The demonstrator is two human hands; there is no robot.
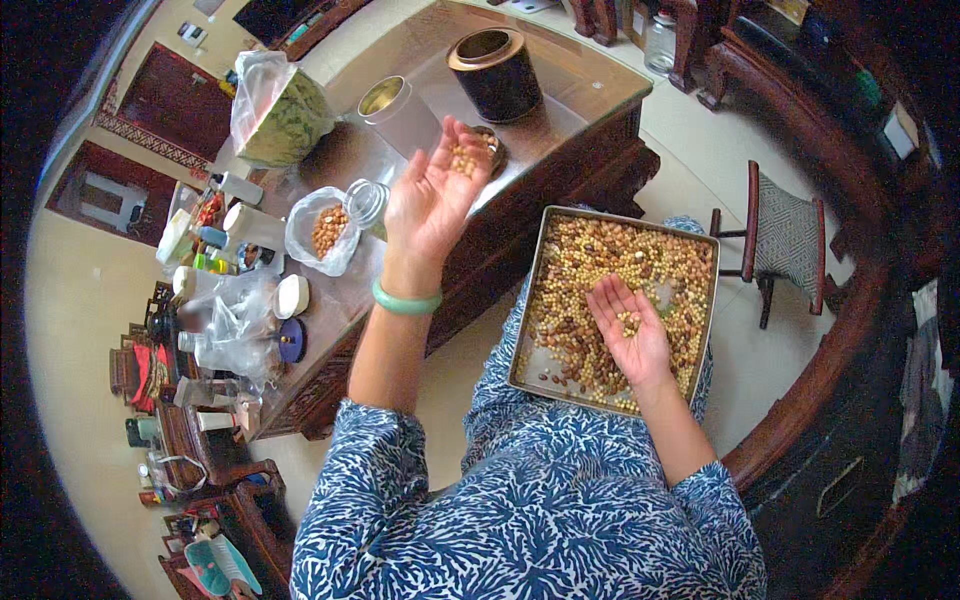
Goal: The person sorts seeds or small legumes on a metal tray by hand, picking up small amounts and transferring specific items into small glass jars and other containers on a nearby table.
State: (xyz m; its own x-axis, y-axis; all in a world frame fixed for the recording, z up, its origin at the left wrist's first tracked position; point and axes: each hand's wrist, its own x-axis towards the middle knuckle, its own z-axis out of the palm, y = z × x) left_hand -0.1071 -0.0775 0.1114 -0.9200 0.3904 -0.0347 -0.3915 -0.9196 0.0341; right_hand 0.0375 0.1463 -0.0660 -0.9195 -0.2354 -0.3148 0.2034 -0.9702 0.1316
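A rectangular metal tray [712, 300] rests on the person's lap, spread with mixed yellow beans, brown beans and peanuts [592, 247]. Over the tray my right hand [636, 334] is held palm up, cupping a few yellow beans [628, 322]. My left hand [439, 199], with a pale green bangle [406, 300] at the wrist, is raised palm up beside the table edge. Yellow beans [465, 161] lie on its fingers. Just beyond those fingers is a small dark round dish [495, 150] with beans, partly hidden.
On the glass-topped wooden table [622, 82] stand a dark canister [496, 82], a pale open tin [397, 112], a cut watermelon [289, 124], a clear jar [366, 202] and a plastic bag of peanuts [328, 231]. A folding stool [784, 232] stands at the right.
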